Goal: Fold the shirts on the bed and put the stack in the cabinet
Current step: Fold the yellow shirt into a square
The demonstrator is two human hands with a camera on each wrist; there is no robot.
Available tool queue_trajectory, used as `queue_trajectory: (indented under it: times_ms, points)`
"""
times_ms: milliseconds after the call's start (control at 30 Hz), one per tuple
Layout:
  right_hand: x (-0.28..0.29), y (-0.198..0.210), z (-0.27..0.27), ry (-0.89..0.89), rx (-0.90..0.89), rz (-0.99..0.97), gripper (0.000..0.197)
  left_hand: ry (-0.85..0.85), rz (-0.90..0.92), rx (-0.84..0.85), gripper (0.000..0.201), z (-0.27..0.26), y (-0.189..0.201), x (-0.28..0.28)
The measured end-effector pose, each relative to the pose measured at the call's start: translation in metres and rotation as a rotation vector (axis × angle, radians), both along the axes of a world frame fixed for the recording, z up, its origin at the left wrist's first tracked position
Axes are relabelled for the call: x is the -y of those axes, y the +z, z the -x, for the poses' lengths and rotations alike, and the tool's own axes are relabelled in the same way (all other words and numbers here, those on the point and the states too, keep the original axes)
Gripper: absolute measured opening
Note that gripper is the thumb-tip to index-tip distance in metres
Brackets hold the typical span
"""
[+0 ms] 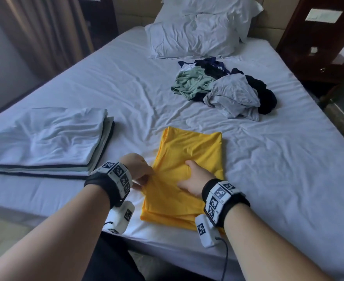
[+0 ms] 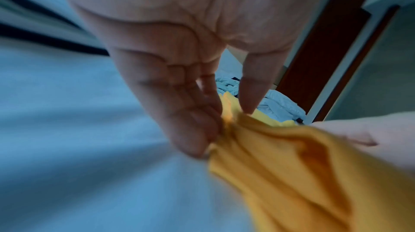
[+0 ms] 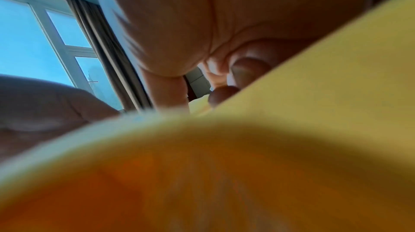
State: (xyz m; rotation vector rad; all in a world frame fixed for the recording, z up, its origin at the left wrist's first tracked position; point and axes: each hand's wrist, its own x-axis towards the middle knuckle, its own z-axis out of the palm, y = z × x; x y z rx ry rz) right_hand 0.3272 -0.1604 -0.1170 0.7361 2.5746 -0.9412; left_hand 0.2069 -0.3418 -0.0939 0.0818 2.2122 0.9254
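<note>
A yellow shirt (image 1: 187, 171), partly folded, lies at the lower centre of the frame on a white-sheeted bed (image 1: 110, 84). The person's left hand (image 1: 137, 169) pinches a bunch of fabric at its left edge; the right hand (image 1: 195, 180) presses flat, fingers spread, on its middle. The cloth looks light, soft and slippery, best held at edges and corners. A folded stack (image 1: 45, 142) waits at left, an unfolded heap of clothes (image 1: 223, 90) upper right, near pillows (image 1: 195, 33). Nothing blocks the fold.
</note>
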Motion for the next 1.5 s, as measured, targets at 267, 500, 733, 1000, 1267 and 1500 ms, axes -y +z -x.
queue_trajectory:
  times_ms: [267,500,733,1000,1267,1500]
  points:
    - [0.010,0.005,-0.009,0.193,0.173,-0.073,0.136,-0.067,0.080,0.087,0.065,-0.007,-0.002,-0.013]
    - [0.029,0.015,-0.037,0.348,0.162,-0.177,0.124,-0.087,0.007,0.260,0.061,-0.026,-0.001,-0.010]
    - [0.005,0.054,-0.032,0.192,-0.225,-0.037,0.069,-0.363,0.062,-0.131,0.052,-0.042,0.049,-0.035]
    - [-0.039,0.150,-0.045,0.341,-0.464,-0.437,0.062,-1.042,0.405,-0.775,0.048,-0.083,0.178,-0.093]
    - [-0.075,0.155,-0.069,0.203,-0.092,-0.729,0.012,-0.984,0.359,-0.889,0.048,-0.077,0.204,-0.069]
    - [-0.084,0.161,-0.094,0.231,-0.181,-0.690,0.023,-0.854,0.331,-0.938,0.036,-0.074,0.199,-0.043]
